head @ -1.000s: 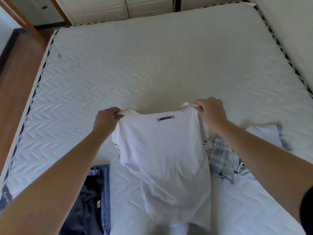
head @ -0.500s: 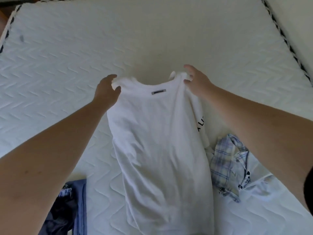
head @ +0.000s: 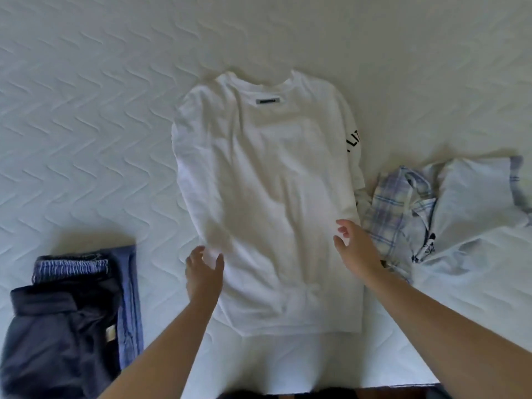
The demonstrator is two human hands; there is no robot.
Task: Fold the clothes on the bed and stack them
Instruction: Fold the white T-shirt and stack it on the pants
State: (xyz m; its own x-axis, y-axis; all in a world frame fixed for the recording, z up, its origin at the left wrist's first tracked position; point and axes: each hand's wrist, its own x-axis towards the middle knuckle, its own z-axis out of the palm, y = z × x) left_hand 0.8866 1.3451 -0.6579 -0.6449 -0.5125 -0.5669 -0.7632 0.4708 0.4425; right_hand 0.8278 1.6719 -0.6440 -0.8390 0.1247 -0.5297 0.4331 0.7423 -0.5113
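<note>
white T-shirt flat, hands at side edges

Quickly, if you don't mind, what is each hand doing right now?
Left hand: open, holding nothing, at the white T-shirt's left edge.
Right hand: open, holding nothing, at its right edge.

You have open mattress to the left of and beyond the white T-shirt. On its right edge the plaid shirt crowds in, touching it. The dark folded stack blocks the near-left corner, apart from the shirt.
</note>
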